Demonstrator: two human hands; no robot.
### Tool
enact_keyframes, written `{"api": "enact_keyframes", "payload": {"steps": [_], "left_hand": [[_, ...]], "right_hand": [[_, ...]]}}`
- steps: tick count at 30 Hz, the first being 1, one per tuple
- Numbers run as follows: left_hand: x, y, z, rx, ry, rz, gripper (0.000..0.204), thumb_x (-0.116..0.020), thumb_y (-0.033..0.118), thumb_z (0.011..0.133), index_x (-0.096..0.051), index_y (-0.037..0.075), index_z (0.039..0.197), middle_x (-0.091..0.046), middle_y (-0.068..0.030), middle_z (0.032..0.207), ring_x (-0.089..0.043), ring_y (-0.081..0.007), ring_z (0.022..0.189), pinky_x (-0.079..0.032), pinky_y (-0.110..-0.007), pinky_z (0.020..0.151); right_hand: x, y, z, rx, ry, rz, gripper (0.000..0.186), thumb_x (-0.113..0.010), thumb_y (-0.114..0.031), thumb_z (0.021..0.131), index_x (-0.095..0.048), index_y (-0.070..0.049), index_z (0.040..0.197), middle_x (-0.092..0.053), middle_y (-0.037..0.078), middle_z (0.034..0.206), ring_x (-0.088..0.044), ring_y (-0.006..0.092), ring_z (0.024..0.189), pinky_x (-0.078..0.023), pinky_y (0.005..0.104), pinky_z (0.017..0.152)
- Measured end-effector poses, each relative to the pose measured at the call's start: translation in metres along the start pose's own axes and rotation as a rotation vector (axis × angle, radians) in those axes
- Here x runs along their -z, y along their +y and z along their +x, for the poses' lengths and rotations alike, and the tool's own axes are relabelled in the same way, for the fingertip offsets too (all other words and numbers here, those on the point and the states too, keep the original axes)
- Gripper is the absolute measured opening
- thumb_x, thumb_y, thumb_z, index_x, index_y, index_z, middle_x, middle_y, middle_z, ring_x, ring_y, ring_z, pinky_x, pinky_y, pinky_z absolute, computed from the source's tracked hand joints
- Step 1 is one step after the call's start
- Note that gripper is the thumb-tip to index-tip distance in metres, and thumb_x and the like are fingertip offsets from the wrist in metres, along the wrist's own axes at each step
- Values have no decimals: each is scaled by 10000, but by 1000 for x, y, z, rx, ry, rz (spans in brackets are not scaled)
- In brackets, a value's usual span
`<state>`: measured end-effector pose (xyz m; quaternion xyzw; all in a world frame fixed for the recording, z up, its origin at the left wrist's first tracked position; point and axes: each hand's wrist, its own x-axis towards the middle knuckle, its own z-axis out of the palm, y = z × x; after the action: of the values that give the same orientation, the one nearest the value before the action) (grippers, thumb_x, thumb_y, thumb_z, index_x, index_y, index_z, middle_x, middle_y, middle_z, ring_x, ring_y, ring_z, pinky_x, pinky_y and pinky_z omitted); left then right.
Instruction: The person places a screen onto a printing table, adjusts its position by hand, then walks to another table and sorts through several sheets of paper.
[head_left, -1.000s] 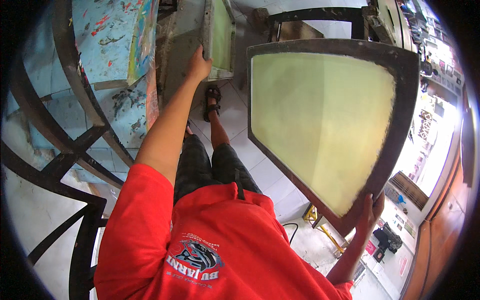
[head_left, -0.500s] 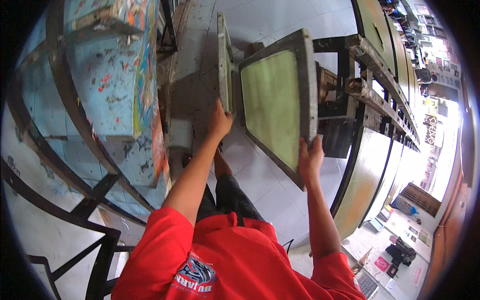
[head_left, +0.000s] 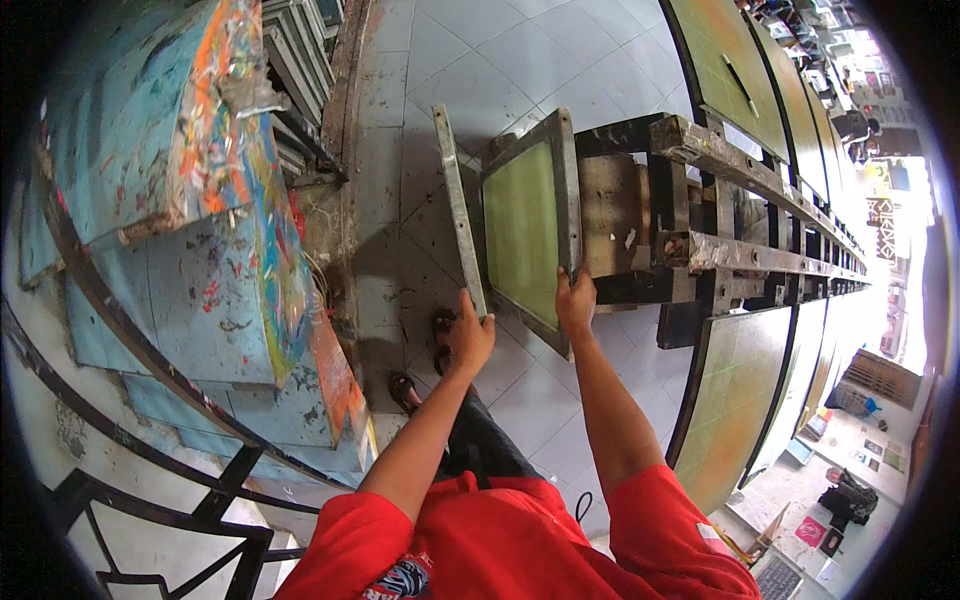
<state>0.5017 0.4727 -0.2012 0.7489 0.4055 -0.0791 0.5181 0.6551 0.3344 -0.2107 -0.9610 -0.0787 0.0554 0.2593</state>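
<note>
Green mesh [head_left: 520, 225] filled the right frame [head_left: 569, 200], held on edge left of the rack [head_left: 745, 257] beside the left frame [head_left: 458, 205], left hand [head_left: 472, 340] and right hand [head_left: 576, 305] each curling fingers around its own frame's rim, apparently sparing the mesh.

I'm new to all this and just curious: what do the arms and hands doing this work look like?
They're a person's. The left hand and right hand wear no gloves, and no watch or bracelet shows. The left sleeve and right sleeve are short and red; the right has a small pale patch.
</note>
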Motion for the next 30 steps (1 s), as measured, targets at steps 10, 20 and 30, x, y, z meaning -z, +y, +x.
{"api": "enact_keyframes", "payload": {"steps": [10,20,30], "left_hand": [[-56,44,9,-84,-11,37,718,-616,192,821,-228,15,1398,-523,-284,1214,-584,-443,979,-484,-483,802],[-114,82,11,-272,-47,-109,669,-607,165,827,-276,-26,1377,-456,-301,1280,-524,-433,1097,-452,-464,879],[-140,20,33,-594,-558,12,642,-537,311,871,-322,-2,1389,-403,-247,1377,-455,-371,1221,-382,-400,994]], "right_hand": [[-19,35,34,-116,-36,-13,473,-585,-312,879,-506,55,1168,-576,289,1097,-546,443,1034,-428,457,881],[13,34,31,-33,-31,28,572,-546,-294,904,-391,50,1333,-402,277,1368,-416,416,1245,-354,416,1035],[98,-7,-67,30,-96,53,550,-606,-242,846,-431,7,1304,-444,280,1320,-429,412,1231,-362,468,1020]]}}
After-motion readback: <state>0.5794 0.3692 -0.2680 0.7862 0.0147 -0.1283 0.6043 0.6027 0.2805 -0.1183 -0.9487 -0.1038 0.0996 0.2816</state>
